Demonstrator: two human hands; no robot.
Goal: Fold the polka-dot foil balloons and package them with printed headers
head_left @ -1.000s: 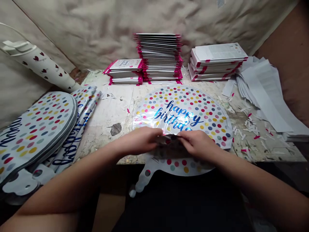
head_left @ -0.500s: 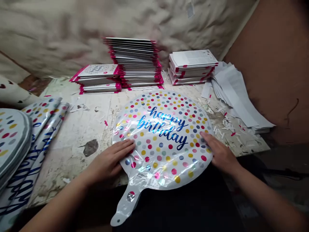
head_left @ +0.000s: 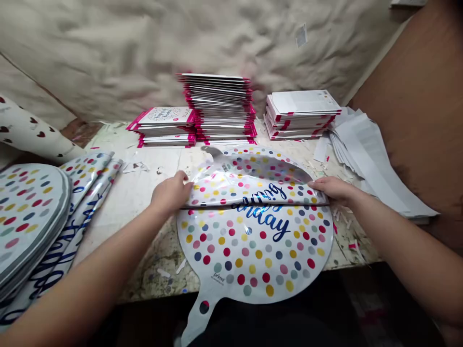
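A round white foil balloon [head_left: 253,260] with coloured dots and blue lettering lies flat over the table's front edge, its tail hanging towards me. A dotted foil layer [head_left: 217,190] is folded over on top of it, with a straight crease across the middle. My left hand [head_left: 172,192] pinches the left end of the folded part. At its right end, my right hand [head_left: 331,189] holds the foil between thumb and fingers.
Stacks of pink-edged cards [head_left: 220,111] and white packets [head_left: 304,115] stand at the back. White paper sheets [head_left: 383,168] lie right. Flat dotted balloons [head_left: 29,207] and folded foils [head_left: 90,193] fill the left. Paper scraps litter the table [head_left: 144,241].
Both hands have moved farther up the balloon and closed on foil at its sides. Foil that lay flat is now folded over, covering part of the lettering. The view has shifted slightly.
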